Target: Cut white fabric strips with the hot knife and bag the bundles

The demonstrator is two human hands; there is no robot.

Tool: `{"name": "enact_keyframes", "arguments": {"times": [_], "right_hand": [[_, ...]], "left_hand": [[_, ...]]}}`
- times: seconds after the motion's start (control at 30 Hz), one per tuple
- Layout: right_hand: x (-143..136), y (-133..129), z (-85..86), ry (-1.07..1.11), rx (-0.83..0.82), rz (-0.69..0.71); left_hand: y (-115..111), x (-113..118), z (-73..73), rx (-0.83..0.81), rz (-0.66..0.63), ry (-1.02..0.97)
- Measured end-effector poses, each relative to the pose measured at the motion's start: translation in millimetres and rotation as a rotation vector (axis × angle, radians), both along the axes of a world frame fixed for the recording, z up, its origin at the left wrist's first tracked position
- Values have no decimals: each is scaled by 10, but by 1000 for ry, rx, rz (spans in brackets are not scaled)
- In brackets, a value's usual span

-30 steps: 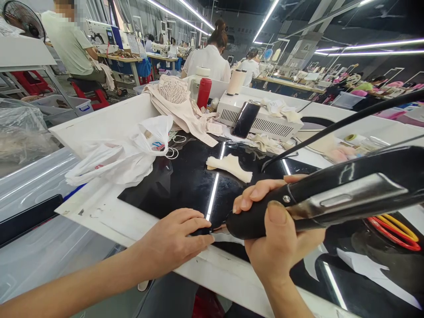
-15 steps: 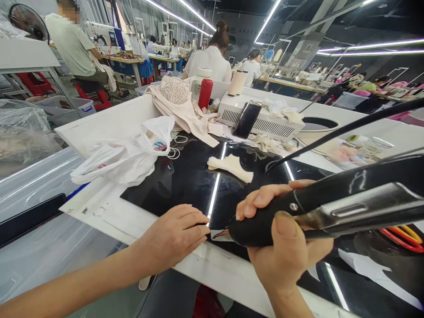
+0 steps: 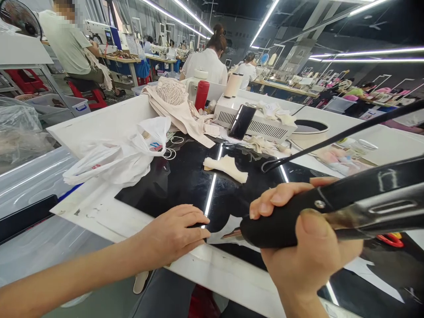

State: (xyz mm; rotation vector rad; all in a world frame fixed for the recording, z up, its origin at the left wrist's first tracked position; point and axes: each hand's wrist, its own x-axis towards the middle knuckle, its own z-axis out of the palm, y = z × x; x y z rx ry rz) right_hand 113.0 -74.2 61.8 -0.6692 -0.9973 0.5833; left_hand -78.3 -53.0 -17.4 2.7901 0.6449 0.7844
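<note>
one hand [image 3: 177, 232] by table edge [image 3: 228, 270], bare board [image 3: 175, 185] beyond

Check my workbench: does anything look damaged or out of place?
Yes, mildly: the white tabletop has small dark marks near its left corner, odd against the pale surface. The black handheld tool with silver metal trim in your bare right hand shows brownish discolouration, possibly just reflection.

A head-worn camera looks forward and down at nearby hands [image 3: 177, 230].
</note>
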Motion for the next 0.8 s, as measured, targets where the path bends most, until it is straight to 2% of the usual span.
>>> {"name": "enact_keyframes", "arguments": {"times": [0.13,0.27,0.37,0.53,0.8], "right_hand": [[155,1,95,11,-39,-115],[248,18,56,-11,-30,-177],[276,39,8,-22,-29,-200],[283,89,-37,-46,10,-187],[265,190,-94,-36,37,-144]], "left_hand": [[270,122,120,-76,-157,38],[541,299,249,-271,-338,86],[656,394,276,-394,-434,120],[701,443,258,-487,-443,211],[685,481,227,-537,-433,172]]}}
